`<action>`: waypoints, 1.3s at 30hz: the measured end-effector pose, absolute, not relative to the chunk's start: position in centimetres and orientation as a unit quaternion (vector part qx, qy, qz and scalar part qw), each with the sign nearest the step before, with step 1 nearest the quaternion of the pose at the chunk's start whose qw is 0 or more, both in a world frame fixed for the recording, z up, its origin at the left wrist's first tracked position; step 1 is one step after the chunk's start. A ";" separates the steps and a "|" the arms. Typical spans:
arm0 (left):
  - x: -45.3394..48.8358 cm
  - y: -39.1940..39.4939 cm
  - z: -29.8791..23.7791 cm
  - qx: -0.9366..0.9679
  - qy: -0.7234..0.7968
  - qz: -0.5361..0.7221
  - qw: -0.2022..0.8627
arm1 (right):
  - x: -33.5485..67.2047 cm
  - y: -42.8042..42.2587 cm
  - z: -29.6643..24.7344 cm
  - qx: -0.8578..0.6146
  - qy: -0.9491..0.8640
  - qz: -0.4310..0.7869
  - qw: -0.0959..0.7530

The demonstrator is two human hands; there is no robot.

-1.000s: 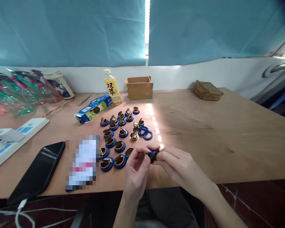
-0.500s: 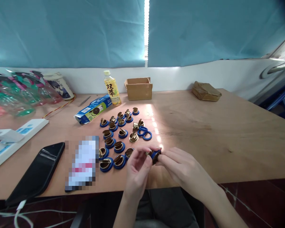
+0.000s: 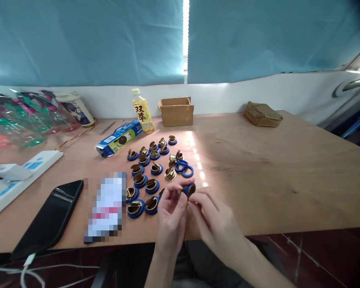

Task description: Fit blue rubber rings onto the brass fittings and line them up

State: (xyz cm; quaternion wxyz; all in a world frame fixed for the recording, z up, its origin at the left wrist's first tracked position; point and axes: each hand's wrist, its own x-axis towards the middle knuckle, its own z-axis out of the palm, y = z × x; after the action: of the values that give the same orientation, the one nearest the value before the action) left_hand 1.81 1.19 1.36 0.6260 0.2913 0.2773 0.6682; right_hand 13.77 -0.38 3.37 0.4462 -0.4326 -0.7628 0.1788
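My left hand (image 3: pixel 173 210) pinches a round brass fitting with a blue ring (image 3: pixel 189 190) between thumb and fingers, above the front of the table. From the other side, the closed fingertips of my right hand (image 3: pixel 214 218) grip the fitting's lower edge. Part of it is hidden behind the fingers. Left of my hands stand several similar brass fittings (image 3: pixel 151 185) with blue rings and tilted flaps, in loose rows. A brass fitting without a ring (image 3: pixel 170 173) lies just beyond my left hand, beside several loose blue rings (image 3: pixel 187 171).
A black phone (image 3: pixel 52 214), a blurred-out phone-shaped object (image 3: pixel 106 208) and a white power strip (image 3: pixel 24 176) lie left. Behind are a blue box (image 3: pixel 118 138), a drink bottle (image 3: pixel 143 112), an open cardboard box (image 3: pixel 176 113) and a brown package (image 3: pixel 262 114). Spray bottles (image 3: pixel 27 120) stand far left.
Both hands have moved slightly left with the fitting, which has turned to show its round face more to the right. My right hand's fingers have shifted to its lower edge.
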 end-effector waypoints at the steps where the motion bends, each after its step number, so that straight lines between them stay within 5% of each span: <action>1: 1.8 1.2 1.4 0.292 0.284 0.669 0.622 | 13.5 -0.6 3.2 -0.432 -0.760 0.190 0.446; 17: 2.0 1.3 1.2 0.265 0.304 0.681 0.611 | 13.0 -0.8 3.4 -0.463 -0.656 0.390 0.451; 24: 2.5 1.1 0.7 0.363 0.378 0.676 0.519 | 13.6 0.9 4.3 -0.487 -0.451 0.609 0.434; 39: 3.1 -0.4 0.2 0.578 0.562 0.509 0.301 | 16.6 2.7 2.6 -0.457 -0.401 0.719 0.336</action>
State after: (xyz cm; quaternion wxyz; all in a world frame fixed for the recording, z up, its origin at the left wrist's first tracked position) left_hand 3.11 -0.35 0.25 0.3006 0.5784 0.5624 0.5087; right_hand 16.63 2.67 2.56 0.3357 -0.4574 -0.4011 0.7191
